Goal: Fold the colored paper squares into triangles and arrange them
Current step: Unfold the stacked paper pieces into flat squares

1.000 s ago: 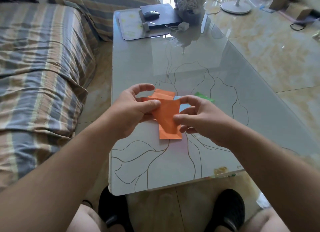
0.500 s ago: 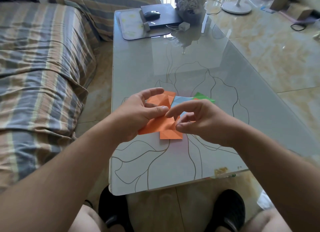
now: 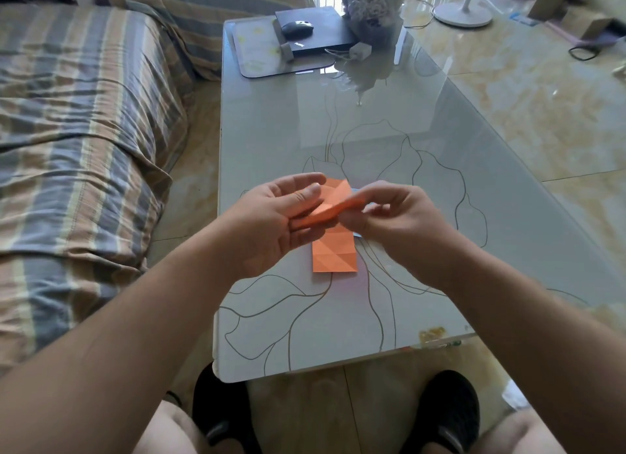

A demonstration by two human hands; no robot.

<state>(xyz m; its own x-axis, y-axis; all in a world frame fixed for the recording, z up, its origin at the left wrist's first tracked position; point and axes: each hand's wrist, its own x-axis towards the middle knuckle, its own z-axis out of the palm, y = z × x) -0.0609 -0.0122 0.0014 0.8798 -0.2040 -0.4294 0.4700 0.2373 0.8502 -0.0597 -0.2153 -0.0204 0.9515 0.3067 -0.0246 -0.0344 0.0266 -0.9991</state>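
An orange paper sheet [image 3: 330, 210] is held edge-on above the glass table [image 3: 372, 141], bent between both hands. My left hand [image 3: 277, 219] holds its left end between thumb and fingers. My right hand [image 3: 393, 213] pinches its right end. Below them a creased orange paper [image 3: 333, 253] lies flat on the table, and another orange piece [image 3: 335, 189] shows behind my left thumb. A sliver of light blue paper [image 3: 355, 190] peeks out between the hands; other papers are hidden behind my right hand.
A striped sofa [image 3: 78, 131] runs along the table's left side. At the far end sit a dark laptop [image 3: 315, 30] with a mouse [image 3: 297, 28], a mat [image 3: 261, 52] and a vase [image 3: 376, 9]. My shoes [image 3: 450, 413] are under the near edge.
The orange sheet has been lifted off the pile and turned edge-on between both hands. My right hand moved up and now covers the green and blue papers.
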